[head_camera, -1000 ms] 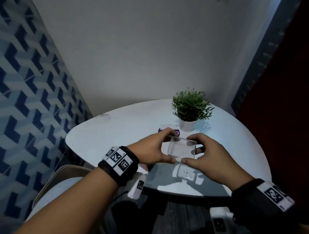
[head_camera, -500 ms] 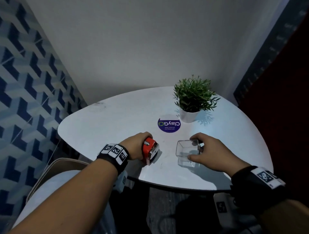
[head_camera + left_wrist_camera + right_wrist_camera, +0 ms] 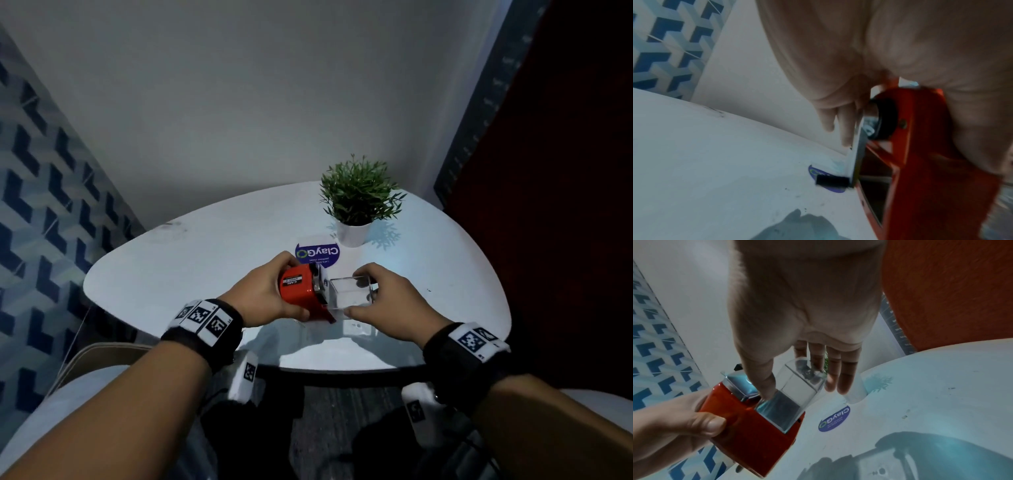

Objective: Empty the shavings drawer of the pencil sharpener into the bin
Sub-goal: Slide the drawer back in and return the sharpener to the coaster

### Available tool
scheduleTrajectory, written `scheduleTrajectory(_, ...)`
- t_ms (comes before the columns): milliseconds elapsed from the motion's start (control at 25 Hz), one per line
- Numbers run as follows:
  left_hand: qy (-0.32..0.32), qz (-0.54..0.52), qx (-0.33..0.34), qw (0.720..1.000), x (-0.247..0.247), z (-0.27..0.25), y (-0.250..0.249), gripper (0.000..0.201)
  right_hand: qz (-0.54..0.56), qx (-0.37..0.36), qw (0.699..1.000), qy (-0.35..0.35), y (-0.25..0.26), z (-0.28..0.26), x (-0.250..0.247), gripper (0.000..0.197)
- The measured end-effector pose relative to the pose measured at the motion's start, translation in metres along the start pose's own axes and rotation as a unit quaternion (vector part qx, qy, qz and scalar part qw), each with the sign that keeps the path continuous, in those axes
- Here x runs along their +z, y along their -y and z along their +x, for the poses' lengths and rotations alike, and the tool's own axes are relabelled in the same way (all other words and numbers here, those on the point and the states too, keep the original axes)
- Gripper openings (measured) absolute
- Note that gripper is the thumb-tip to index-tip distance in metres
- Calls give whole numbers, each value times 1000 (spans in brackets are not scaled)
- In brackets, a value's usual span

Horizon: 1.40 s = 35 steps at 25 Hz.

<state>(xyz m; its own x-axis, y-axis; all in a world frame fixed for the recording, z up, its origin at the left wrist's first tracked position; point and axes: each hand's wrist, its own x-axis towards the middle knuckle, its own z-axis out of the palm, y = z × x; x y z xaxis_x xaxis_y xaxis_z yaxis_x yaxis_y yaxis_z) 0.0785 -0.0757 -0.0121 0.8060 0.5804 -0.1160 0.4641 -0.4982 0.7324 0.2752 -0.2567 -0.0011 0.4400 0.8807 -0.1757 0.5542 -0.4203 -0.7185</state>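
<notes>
My left hand (image 3: 270, 294) grips the red pencil sharpener (image 3: 299, 291) above the near middle of the white table (image 3: 171, 274). Its thumb presses the sharpener's (image 3: 748, 423) near side. The clear plastic shavings drawer (image 3: 351, 294) is held in my right hand (image 3: 380, 301), pinched between thumb and fingers. The drawer's (image 3: 789, 395) left end meets the sharpener's open side. In the left wrist view the sharpener (image 3: 920, 162) shows an open slot. The drawer looks empty apart from dark smudges at its far end. No bin is in view.
A small potted plant (image 3: 358, 202) stands at the back of the table, just behind my hands. A round purple ClayGo sticker (image 3: 317, 255) lies flat beyond the sharpener. A patterned blue wall is at left, a dark red panel at right.
The drawer, first held in both hands, stayed with my right hand. My left hand picked up the sharpener from the table and the two have come together.
</notes>
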Motion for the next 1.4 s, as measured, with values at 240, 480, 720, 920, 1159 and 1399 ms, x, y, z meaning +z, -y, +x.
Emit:
scheduleTrajectory(240, -18, -69, 16, 997, -6, -29, -23, 63, 47, -23, 999, -3, 9, -18, -12, 63)
scheduleTrajectory(480, -20, -98, 17, 995, -17, -54, -26, 66, 76, -68, 992, 78, 20, -26, -22, 62)
scheduleTrajectory(720, -44, -88, 22, 995, -19, -61, -33, 64, 152, -74, 976, 136, 30, -27, 4, 118)
scheduleTrajectory(920, -42, -96, 24, 994, -18, -64, -40, 63, 308, -42, 940, 141, 28, -35, 27, 136)
scheduleTrajectory(1159, -5, -96, 41, 994, -5, -64, -49, 62, 349, -48, 919, 178, 40, -51, 33, 119)
scheduleTrajectory(1399, 31, 36, 56, 997, -18, -58, -47, 74, 32, -110, 992, 55, 48, -39, 13, 75)
